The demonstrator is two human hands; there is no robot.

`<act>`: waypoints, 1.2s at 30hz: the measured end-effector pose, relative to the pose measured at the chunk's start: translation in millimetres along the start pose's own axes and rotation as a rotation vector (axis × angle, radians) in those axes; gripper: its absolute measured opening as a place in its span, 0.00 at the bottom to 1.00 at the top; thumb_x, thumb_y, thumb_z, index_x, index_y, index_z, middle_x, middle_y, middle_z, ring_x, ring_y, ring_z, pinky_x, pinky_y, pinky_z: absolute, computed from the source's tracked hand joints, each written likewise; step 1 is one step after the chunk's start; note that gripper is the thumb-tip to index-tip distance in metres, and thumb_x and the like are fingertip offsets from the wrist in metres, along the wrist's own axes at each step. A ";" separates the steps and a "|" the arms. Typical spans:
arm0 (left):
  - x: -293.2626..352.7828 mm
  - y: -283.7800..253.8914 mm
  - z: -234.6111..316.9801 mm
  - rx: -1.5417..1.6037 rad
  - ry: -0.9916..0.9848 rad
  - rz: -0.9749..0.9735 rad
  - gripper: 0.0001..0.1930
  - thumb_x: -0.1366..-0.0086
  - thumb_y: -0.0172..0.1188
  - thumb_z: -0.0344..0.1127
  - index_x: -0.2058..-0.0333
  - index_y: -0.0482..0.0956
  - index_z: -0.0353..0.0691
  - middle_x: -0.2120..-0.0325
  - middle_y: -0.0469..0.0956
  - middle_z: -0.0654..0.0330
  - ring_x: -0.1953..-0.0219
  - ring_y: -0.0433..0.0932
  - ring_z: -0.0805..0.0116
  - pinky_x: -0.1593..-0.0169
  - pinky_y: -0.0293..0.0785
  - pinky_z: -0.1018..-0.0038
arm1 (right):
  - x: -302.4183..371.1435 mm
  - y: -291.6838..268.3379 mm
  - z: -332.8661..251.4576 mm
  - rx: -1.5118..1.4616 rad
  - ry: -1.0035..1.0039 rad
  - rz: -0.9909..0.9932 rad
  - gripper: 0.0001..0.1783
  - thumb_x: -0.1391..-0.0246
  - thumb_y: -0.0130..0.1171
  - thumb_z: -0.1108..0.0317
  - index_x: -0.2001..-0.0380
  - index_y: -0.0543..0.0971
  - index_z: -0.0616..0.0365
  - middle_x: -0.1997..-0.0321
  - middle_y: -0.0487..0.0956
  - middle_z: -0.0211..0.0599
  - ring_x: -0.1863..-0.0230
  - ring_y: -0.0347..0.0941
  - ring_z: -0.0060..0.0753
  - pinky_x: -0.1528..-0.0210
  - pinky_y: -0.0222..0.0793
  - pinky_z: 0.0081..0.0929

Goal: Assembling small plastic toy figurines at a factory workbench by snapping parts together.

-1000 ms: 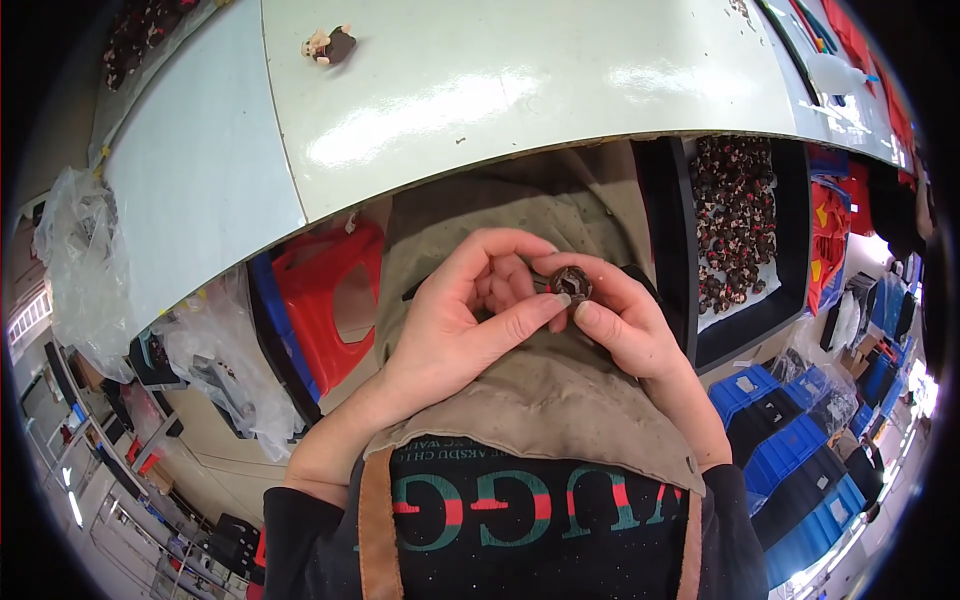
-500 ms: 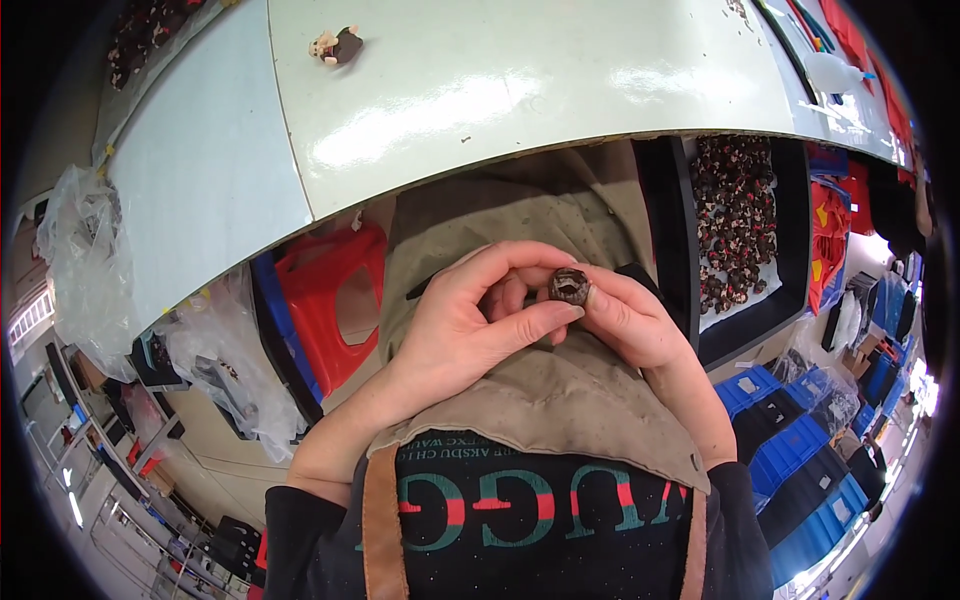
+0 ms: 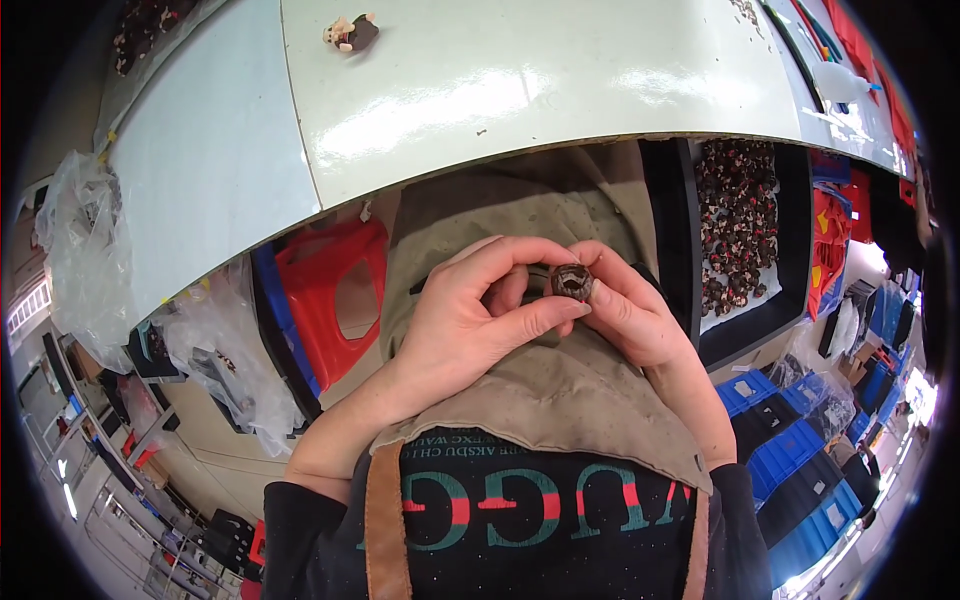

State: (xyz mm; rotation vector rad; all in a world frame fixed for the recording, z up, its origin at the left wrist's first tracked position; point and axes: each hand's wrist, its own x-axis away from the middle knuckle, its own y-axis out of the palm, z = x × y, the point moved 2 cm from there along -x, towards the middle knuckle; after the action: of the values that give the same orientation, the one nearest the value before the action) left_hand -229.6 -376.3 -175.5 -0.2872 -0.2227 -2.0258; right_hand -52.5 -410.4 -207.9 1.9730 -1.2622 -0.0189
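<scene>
Over my apron-covered lap, both hands hold a small dark brown round hollow piece (image 3: 571,283), its jagged opening facing up toward me. My left hand (image 3: 480,305) pinches it from the left between thumb and fingers. From the other side, my right hand (image 3: 632,312) grips it with the thumb along its edge. The fingertips beneath the piece are partly hidden. On the white table beyond lies a small brown and cream figurine (image 3: 353,34), on its side.
A black tray (image 3: 740,352) of many small dark figures stands at my right. A red plastic stool (image 3: 335,300) is under the table's edge at left, near clear plastic bags (image 3: 85,260). Blue crates (image 3: 790,450) are stacked at right; a white squeeze bottle (image 3: 838,83) lies on the table (image 3: 560,60).
The brown piece has turned slightly between my fingers, showing more of its hollow. My right fingers have shifted a little around it. The view has moved slightly, and both hands keep their hold.
</scene>
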 end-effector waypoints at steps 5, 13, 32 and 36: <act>2.3 -13.4 0.7 -0.024 -0.001 0.008 0.17 0.47 0.68 0.29 0.57 0.78 0.41 0.82 0.58 0.75 0.78 0.56 0.86 0.73 0.53 0.87 | -9.7 5.6 5.2 0.003 0.023 -0.009 0.27 0.40 0.52 0.52 0.49 0.63 0.62 0.56 0.70 0.37 0.58 0.69 0.28 0.54 0.66 0.26; 4.7 -30.5 -2.9 -0.048 -0.003 0.018 0.17 0.48 0.69 0.29 0.58 0.78 0.41 0.82 0.60 0.75 0.79 0.56 0.86 0.74 0.53 0.87 | -21.8 15.8 9.6 -0.008 0.038 -0.009 0.26 0.39 0.51 0.54 0.48 0.63 0.64 0.54 0.70 0.37 0.57 0.69 0.29 0.53 0.66 0.27; -0.7 -20.2 0.9 -0.019 -0.091 0.036 0.18 0.48 0.69 0.29 0.58 0.78 0.39 0.83 0.57 0.76 0.79 0.56 0.87 0.74 0.53 0.87 | -18.1 9.9 1.7 -0.024 0.071 -0.013 0.26 0.37 0.48 0.54 0.47 0.66 0.67 0.56 0.72 0.35 0.62 0.70 0.27 0.53 0.65 0.25; -3.5 -20.6 -4.6 -0.024 -0.066 0.034 0.18 0.48 0.69 0.29 0.58 0.77 0.39 0.83 0.57 0.76 0.79 0.56 0.87 0.74 0.53 0.87 | -20.2 6.9 4.3 -0.015 0.066 -0.005 0.27 0.37 0.48 0.55 0.47 0.66 0.67 0.56 0.72 0.36 0.62 0.70 0.27 0.54 0.65 0.25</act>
State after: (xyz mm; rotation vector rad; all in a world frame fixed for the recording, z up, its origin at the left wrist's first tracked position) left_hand -246.9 -365.3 -181.7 -0.3711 -0.2329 -1.9884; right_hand -69.8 -398.7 -214.3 1.9483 -1.2118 0.0339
